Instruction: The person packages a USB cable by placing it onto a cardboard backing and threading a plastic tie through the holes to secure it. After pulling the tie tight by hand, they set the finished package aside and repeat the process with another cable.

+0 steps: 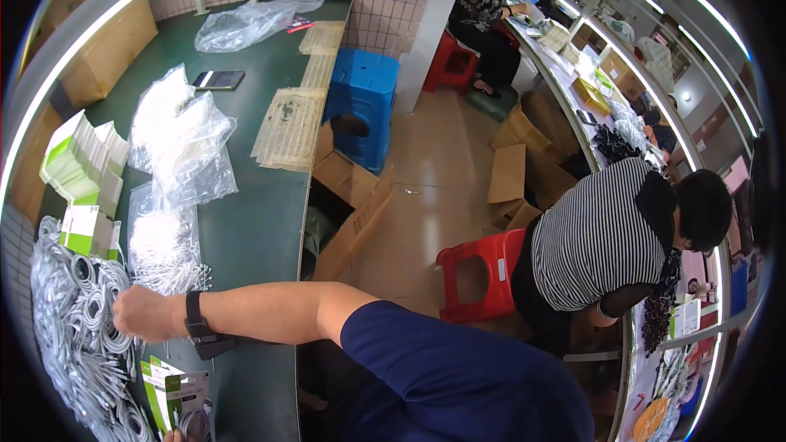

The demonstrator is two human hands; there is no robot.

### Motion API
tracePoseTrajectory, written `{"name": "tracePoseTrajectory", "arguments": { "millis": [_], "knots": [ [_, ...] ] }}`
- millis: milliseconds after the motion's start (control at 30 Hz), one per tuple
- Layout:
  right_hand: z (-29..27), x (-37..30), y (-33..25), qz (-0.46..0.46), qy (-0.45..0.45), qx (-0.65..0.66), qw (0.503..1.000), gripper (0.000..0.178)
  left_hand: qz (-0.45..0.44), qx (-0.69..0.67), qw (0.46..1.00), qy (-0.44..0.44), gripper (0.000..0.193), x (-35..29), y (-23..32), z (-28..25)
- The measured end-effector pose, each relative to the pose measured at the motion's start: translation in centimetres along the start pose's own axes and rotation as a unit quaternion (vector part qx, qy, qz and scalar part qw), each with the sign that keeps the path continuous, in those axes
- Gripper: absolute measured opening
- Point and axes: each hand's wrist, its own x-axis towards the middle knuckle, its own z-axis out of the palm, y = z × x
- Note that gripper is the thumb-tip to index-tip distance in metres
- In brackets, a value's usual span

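Observation:
My right hand (pixel 150 313), with a dark band on its wrist, reaches left across the green table. Its fingers are curled closed at the edge of a pile of coiled grey-white cables (pixel 84 311); what they hold, if anything, is hidden. At the bottom edge only the fingertips of my left hand (pixel 173 436) show, gripping green-and-white packaging cards (pixel 176 389). A coiled cable (pixel 194 424) lies against the front card. Just beyond my right hand, a bundle of thin white ties (pixel 168 266) spills from a clear bag.
Stacked green-and-white cards (pixel 82 160) stand behind the cables. Clear plastic bags (pixel 184 143) and a phone (pixel 219 80) lie on the table (pixel 254 229). Beside it are a blue stool (pixel 360 98) and cardboard box (pixel 352 213). A person in stripes (pixel 602 233) sits on a red stool (pixel 483 274).

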Motion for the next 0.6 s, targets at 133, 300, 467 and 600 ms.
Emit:
{"name": "tracePoseTrajectory", "arguments": {
  "millis": [133, 300, 467, 600],
  "knots": [
    [1.2, 1.6, -1.0, -0.003, 0.146, 0.03, 0.989, 0.011, 0.034, 0.038, 0.999, -0.002, 0.01, -0.6, -0.4, -0.8],
    [-1.8, 1.2, -1.3, 0.078, 0.261, 0.136, 0.952, 0.008, 0.032, -0.049, 0.998, 0.003, 0.027, -1.4, -0.1, -0.6],
    [-4.4, 1.0, -2.4, 0.238, 0.177, 0.424, 0.856, 0.01, 0.059, -0.077, 0.995, 0.013, 0.028, 0.3, 1.5, -0.6],
    [-4.3, 0.5, -4.3, 0.314, 0.083, 0.489, 0.81, 0.009, 0.047, -0.067, 0.997, 0.013, 0.024, -0.3, 1.5, -1.3]
  ]
}}
